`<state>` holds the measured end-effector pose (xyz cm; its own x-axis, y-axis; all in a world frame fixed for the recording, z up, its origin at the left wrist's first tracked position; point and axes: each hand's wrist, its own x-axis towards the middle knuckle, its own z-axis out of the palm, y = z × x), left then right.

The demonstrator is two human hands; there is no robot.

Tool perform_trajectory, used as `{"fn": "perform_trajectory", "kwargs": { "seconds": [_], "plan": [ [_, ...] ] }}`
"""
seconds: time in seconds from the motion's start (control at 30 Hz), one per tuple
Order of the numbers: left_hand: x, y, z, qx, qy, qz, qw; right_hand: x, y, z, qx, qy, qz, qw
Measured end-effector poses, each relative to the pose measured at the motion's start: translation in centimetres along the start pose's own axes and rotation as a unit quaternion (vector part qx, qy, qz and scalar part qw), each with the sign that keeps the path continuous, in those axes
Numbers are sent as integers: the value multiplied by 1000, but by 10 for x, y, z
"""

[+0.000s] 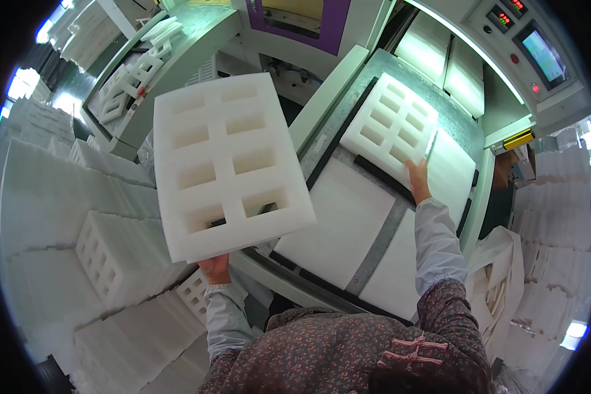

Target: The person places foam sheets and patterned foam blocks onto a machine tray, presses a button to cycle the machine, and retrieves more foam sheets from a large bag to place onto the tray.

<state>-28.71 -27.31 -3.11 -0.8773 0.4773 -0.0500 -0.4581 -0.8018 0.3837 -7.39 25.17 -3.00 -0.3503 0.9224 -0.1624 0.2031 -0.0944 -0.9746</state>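
Well to the left of the machine bed [376,248], I see tall stacks of white foam [39,171] crowding the floor, and nearer to it, low down, a pile of pocketed blocks [100,264] with rows of square openings in its side; beyond these, also left of the bed, a side table [189,60] bears a scatter of foam pieces [134,77]; the person's left hand [214,268], just off the bed's near left edge, is closed on the lower edge of a raised foam block [226,171], its fingers hidden behind; that block is held up tilted in the air to the left of the bed, its eight openings facing me in two columns, dark shapes showing through the lowest two; past the bed's far left side a purple frame [297,39] surrounds a window in a pale cabinet; on the bed, toward its far part, lies a second foam block [389,126], also pierced with openings, partly over a plain white sheet [454,172]; the right hand [419,182] touches this block's near corner, though I cannot tell whether the fingers are clamped on it; another plain sheet [351,211] lies flat on the bed's near left part; above the bed's far right side is a lit screen [544,58]; right of the bed hang folds of pale cloth [502,269], and beyond them rise more white stacks [553,256].
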Motion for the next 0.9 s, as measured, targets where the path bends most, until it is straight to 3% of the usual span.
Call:
{"fn": "perform_trajectory", "kwargs": {
  "seconds": [0.43,0.77,0.9],
  "plan": [
    [-3,-5,-18,-48,33,26,998,13,-2,-17,-25,10,21,999],
    [9,-1,-24,-88,-1,24,996,-15,-22,-56,170,-98,43,980],
    [8,2,-18,-35,-14,22,999,-50,-44,-42,332,-171,43,927]
  ]
}}
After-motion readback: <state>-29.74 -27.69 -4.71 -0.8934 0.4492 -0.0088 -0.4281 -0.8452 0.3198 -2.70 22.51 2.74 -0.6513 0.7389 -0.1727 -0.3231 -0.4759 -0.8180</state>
